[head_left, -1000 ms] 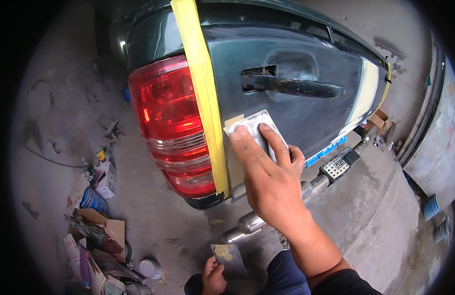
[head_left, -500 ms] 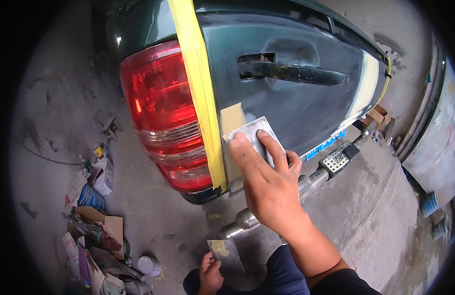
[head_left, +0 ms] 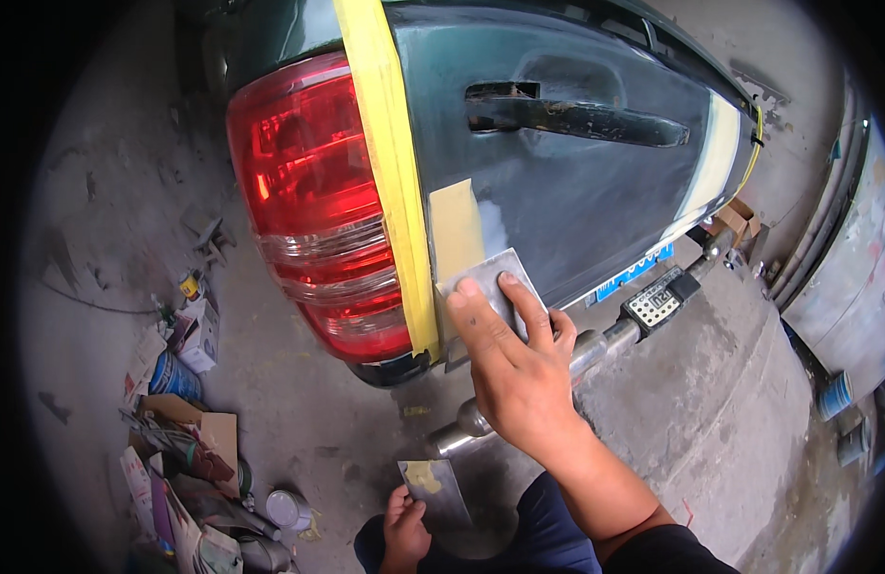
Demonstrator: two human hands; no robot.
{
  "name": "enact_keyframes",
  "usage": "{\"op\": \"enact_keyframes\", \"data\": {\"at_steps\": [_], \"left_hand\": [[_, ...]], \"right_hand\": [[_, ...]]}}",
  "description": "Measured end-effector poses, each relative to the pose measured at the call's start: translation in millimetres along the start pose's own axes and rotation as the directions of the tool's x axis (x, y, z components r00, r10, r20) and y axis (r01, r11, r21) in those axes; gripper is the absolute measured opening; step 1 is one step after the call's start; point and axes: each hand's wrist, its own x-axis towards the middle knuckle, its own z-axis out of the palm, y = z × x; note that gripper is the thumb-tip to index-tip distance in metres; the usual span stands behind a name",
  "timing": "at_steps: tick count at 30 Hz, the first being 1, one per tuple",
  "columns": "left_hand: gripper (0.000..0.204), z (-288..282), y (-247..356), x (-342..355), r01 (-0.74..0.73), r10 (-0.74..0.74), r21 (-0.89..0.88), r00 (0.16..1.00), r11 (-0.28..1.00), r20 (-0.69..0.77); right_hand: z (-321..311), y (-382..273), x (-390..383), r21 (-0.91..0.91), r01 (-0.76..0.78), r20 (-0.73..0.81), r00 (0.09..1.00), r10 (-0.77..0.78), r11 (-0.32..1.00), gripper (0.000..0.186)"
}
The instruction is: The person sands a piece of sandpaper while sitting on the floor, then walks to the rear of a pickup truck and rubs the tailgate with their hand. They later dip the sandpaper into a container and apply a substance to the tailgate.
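Observation:
My right hand point(head_left: 524, 368) grips a flat metal putty spreader point(head_left: 495, 277), its fingers pressed on the plate. The spreader lies against the lower corner of a dark green vehicle tailgate point(head_left: 576, 210). Above it runs a strip of pale yellow putty point(head_left: 456, 225), with a whitish patch beside it. Yellow masking tape point(head_left: 385, 143) covers the seam between the tailgate and the red tail light point(head_left: 308, 172). Lower down, my left hand point(head_left: 404, 536) holds a thin metal plate point(head_left: 440, 496) by its edge; a dab of yellow putty sits on that plate.
A chrome bumper bar point(head_left: 595, 352) crosses under the tailgate. At lower left lie an open cardboard box point(head_left: 218, 445), a tin can point(head_left: 287, 510) and a blue bucket point(head_left: 174, 376). Another blue can point(head_left: 834, 394) stands far right. The black door handle point(head_left: 576, 120) juts from the tailgate.
My right hand has slid the spreader down along the tailgate edge, uncovering more of the pale yellow strip. The left hand keeps its plate low, almost unmoved.

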Motion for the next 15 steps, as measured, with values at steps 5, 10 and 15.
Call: {"op": "enact_keyframes", "data": {"at_steps": [5, 10, 15], "left_hand": [[0.040, -1, 1, -3, -0.008, 0.008, 0.016, 1.000, 1.000, 0.002], [0.040, -3, 2, -4, 0.002, -0.002, -0.016, 1.000, 1.000, -0.019], [0.040, 0, 5, -4, -0.012, 0.012, 0.011, 1.000, 1.000, -0.020]], "right_hand": [[7, 0, -11, -0.004, -0.002, 0.008, 1.000, 0.002, 1.000, 0.056], [14, 0, -21, -0.009, -0.013, 0.019, 1.000, 0.013, 1.000, 0.055], [23, 0, -32, -0.014, -0.006, 0.015, 1.000, 0.006, 1.000, 0.054]]}}
